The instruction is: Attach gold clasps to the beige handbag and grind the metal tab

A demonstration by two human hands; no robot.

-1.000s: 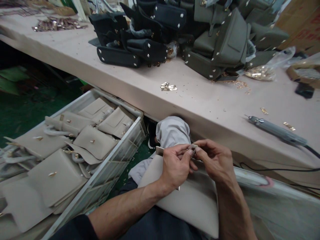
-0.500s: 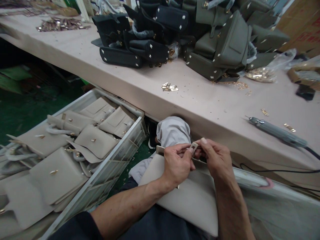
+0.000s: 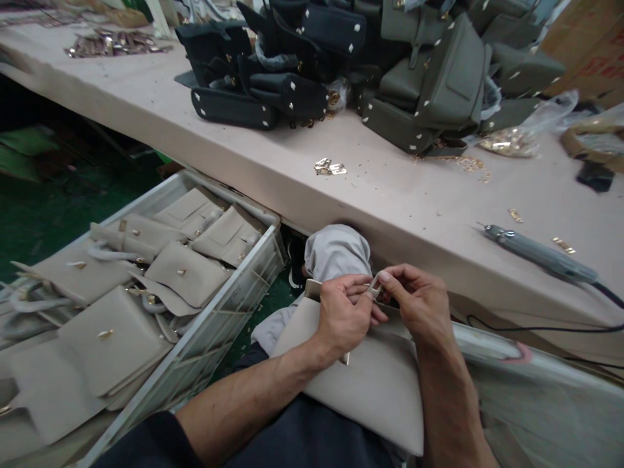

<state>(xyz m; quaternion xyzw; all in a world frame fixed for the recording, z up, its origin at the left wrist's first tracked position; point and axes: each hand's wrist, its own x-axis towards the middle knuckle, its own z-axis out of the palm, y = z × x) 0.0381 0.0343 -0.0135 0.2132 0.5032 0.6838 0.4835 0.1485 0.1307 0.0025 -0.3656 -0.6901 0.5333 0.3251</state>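
Observation:
Across my lap lies a beige handbag (image 3: 375, 396), its flat panel facing up and a small gold clasp (image 3: 346, 358) partly showing below my left wrist. At its far edge a narrow beige strap end (image 3: 374, 287) stands up between my fingers. My left hand (image 3: 345, 315) pinches it from the left, thumb against the strap. My right hand (image 3: 420, 304) grips the same tip from the right between thumb and forefinger. The fingers hide much of the strap, and whether a small metal piece is on it I cannot tell.
On my left, a white plastic crate (image 3: 238, 302) holds several beige handbags. The table (image 3: 273, 172) ahead carries black bags (image 3: 234, 107), olive bags (image 3: 429, 91), loose gold fittings (image 3: 329, 167) and a corded electric screwdriver (image 3: 541, 252). Another pale crate edge (image 3: 550, 370) is at my right.
The strap end has tilted so its holed face no longer shows. My right thumb has come down onto its tip, and my left hand has shifted slightly. The bag stays on my lap.

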